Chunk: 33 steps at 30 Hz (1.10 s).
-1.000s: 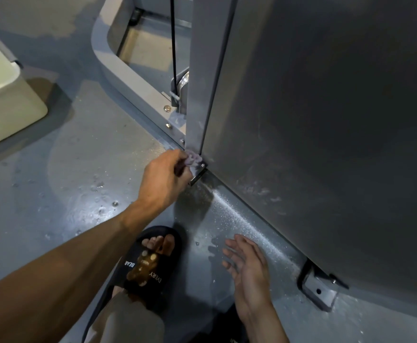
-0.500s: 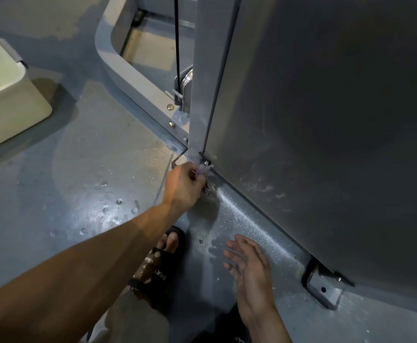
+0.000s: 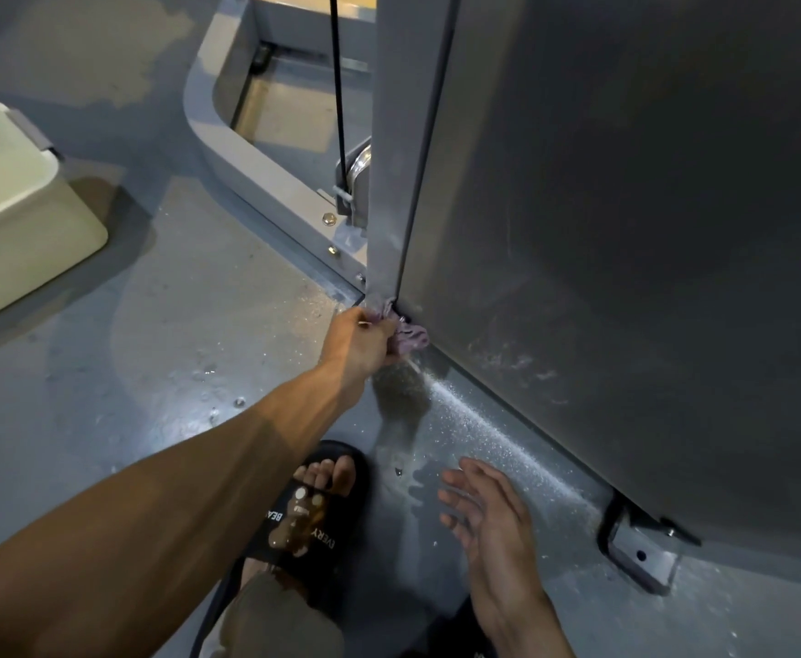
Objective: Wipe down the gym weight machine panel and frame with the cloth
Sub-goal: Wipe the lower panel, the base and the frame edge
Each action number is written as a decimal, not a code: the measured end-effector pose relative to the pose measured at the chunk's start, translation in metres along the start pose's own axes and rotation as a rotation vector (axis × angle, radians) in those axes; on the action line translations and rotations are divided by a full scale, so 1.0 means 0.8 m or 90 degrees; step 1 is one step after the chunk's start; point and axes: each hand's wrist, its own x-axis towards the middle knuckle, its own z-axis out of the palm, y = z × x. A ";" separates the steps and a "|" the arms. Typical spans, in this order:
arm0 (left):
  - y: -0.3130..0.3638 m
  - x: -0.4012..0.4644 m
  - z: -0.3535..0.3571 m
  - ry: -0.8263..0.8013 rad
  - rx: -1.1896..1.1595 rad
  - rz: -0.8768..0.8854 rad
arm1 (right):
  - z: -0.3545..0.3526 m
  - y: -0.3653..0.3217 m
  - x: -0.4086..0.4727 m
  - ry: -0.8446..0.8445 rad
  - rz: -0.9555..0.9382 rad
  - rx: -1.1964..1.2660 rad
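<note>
**Wiping the frame's bottom corner**

Bunching the cloth (image 3: 408, 335) in my left hand (image 3: 358, 341), grip curled tight round it, I press it where frame (image 3: 386, 182) meets panel (image 3: 626, 230), at the floor. I'd best work firmly into the seam. Right hand (image 3: 489, 510) hovers, fingers relaxed.

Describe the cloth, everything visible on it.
The cloth is a small purplish rag, soft fabric by its look, crumpled into a wad. The left hand holds it in a curled grip, so only the bunched end past the fingers shows. It sits low at the bottom corner of the machine panel, pressed against the foot of the grey frame post, just above the wet floor. Its full size and shape stay hidden inside the hand.
</note>
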 end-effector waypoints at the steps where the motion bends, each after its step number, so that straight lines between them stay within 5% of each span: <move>1: -0.003 -0.003 -0.001 -0.013 0.006 -0.004 | 0.000 -0.001 -0.001 0.001 0.004 0.004; 15: -0.002 -0.020 0.027 0.083 0.035 0.044 | 0.008 -0.006 0.003 0.015 0.010 0.006; 19: 0.002 -0.022 0.027 0.037 -0.031 0.012 | 0.009 -0.008 0.002 0.015 0.011 0.011; 25: 0.020 -0.045 0.019 -0.047 -0.071 0.123 | 0.011 -0.008 -0.003 -0.010 0.003 0.022; 33: 0.025 -0.046 0.024 0.004 -0.018 0.078 | 0.013 -0.025 -0.011 -0.064 -0.095 0.041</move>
